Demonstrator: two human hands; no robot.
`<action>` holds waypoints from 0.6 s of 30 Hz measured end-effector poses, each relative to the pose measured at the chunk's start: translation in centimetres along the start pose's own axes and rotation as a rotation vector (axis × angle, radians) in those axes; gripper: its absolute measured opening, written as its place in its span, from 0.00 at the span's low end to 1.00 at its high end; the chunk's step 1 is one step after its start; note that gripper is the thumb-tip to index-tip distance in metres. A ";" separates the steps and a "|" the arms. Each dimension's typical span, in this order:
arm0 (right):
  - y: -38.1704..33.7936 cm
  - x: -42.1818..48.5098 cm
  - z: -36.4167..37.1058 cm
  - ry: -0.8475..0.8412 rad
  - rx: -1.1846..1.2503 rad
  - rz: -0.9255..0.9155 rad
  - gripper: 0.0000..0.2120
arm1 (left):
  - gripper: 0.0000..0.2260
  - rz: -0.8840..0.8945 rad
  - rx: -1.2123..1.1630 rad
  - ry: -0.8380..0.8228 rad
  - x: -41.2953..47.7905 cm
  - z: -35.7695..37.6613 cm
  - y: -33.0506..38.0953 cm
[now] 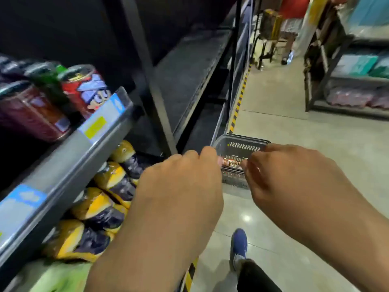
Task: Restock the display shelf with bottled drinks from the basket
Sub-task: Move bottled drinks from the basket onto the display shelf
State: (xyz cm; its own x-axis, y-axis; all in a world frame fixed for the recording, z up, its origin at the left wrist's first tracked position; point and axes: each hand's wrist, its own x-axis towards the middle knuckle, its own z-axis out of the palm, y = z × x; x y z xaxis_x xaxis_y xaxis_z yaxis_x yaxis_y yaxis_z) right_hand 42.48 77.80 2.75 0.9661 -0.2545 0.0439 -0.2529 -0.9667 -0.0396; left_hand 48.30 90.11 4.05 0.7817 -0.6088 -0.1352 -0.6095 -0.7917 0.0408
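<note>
Fingers (207, 153) of my left hand (181, 182) are curled downward, and those of my right hand (292, 171) curl the same way. I cannot tell whether either pinches anything. Both hands hang just above the grey basket (242, 144), which sits on the floor (315, 144) beside the foot of the display shelf (84, 148). Something coppery (230, 162) glints inside the basket, too blurred to name. Cans (84, 89) stand on the shelf.
</note>
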 end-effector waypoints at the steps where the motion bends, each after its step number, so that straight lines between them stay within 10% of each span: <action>1: 1.8 0.8 0.8 0.009 -0.018 0.023 0.15 | 0.13 0.044 -0.001 0.043 2.1 0.2 1.2; 7: 13.0 11.1 5.3 -0.092 -0.004 0.248 0.13 | 0.11 0.163 0.063 0.123 18.5 4.5 6.3; 18: 32.8 37.8 19.0 -0.421 0.067 0.329 0.11 | 0.10 0.039 0.023 -0.307 55.7 16.5 11.2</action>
State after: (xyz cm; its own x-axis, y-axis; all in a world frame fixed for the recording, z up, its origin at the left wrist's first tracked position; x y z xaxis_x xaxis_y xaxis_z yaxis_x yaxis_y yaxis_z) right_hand 71.72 37.02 -15.86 0.7776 -0.4971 -0.3850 -0.5549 -0.8305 -0.0483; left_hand 82.81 48.19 -19.39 0.6835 -0.5925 -0.4264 -0.6438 -0.7646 0.0303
